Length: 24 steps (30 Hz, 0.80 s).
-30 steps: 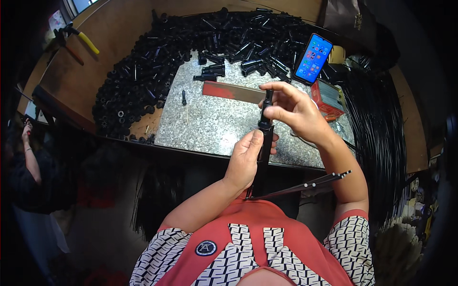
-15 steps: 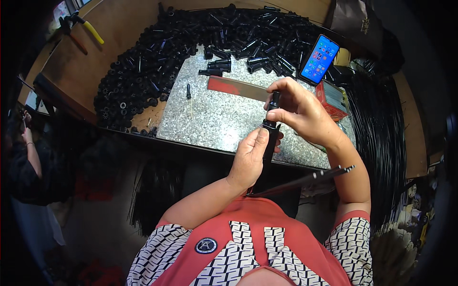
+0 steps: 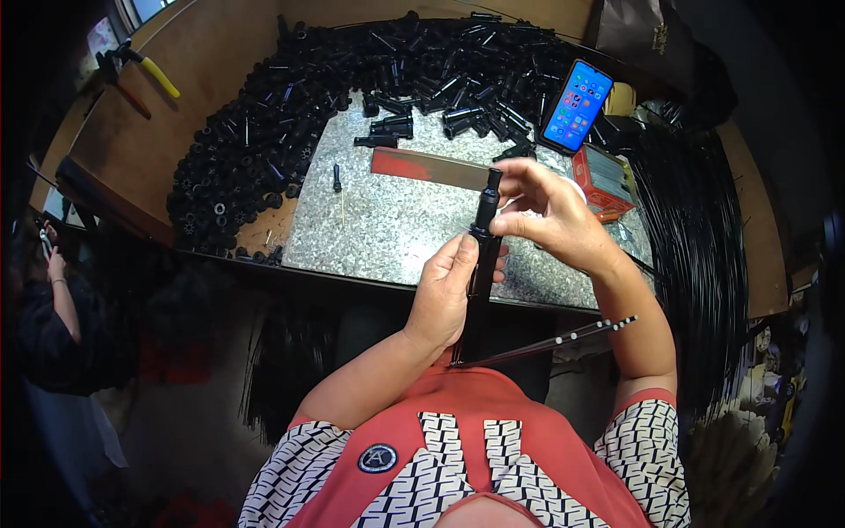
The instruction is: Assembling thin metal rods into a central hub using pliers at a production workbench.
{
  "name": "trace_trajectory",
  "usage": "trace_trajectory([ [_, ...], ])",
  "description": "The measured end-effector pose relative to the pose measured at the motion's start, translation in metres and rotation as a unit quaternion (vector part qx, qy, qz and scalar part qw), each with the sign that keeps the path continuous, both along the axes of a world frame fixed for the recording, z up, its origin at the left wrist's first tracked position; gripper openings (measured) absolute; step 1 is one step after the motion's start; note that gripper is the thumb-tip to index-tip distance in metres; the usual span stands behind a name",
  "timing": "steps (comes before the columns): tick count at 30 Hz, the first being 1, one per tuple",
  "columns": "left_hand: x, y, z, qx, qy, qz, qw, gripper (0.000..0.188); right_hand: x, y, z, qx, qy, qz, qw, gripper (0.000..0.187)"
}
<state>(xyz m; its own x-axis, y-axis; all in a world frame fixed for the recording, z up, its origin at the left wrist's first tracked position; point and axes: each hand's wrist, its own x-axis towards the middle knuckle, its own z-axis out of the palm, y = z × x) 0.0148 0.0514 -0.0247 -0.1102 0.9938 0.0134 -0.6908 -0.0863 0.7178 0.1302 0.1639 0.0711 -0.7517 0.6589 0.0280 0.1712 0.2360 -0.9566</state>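
My left hand (image 3: 447,290) is closed round a black umbrella frame (image 3: 481,273), which stands upright in front of my chest. Thin black ribs (image 3: 572,336) with white-dotted ends fan out from its lower part towards my right forearm. A stepped black cylindrical piece (image 3: 486,211) sits at the top of the frame, above my left thumb. My right hand (image 3: 559,220) is beside that piece, thumb and curved fingers spread apart. Its thumb tip and forefinger are close against the piece's right side; whether they touch it is unclear.
On the speckled worktop (image 3: 387,238) lie a small black pin-like part (image 3: 337,179) and a flat red-and-grey bar (image 3: 431,167). Behind is a heap of black parts (image 3: 422,70). A lit phone (image 3: 576,106), red box (image 3: 603,180) and long black rods (image 3: 695,238) are on the right. Pliers (image 3: 154,75) hang left.
The frame now stands straighter, its top a little further left. My right hand's fingers have loosened from the top piece, leaving more of it visible. The ribs have swung slightly lower.
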Motion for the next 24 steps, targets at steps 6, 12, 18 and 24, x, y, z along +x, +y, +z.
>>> trace_trajectory([
  [6, 0.0, -0.005, 0.006, 0.007, -0.016, 0.009, 1.0, 0.034, 0.002, -0.014, -0.01, 0.106, -0.109, 0.059, 0.987, 0.032],
  [12, 0.001, -0.004, 0.008, -0.002, -0.002, -0.008, 1.0, 0.035, 0.007, -0.009, -0.005, 0.093, -0.099, 0.068, 0.988, 0.027],
  [18, -0.001, -0.005, 0.007, -0.002, 0.015, -0.03, 0.999, 0.038, 0.006, -0.005, -0.006, 0.069, -0.097, 0.091, 0.989, 0.026],
  [24, -0.005, -0.003, 0.008, 0.004, -0.014, -0.036, 0.999, 0.038, 0.014, -0.002, -0.029, 0.086, -0.028, 0.107, 0.99, 0.027],
])
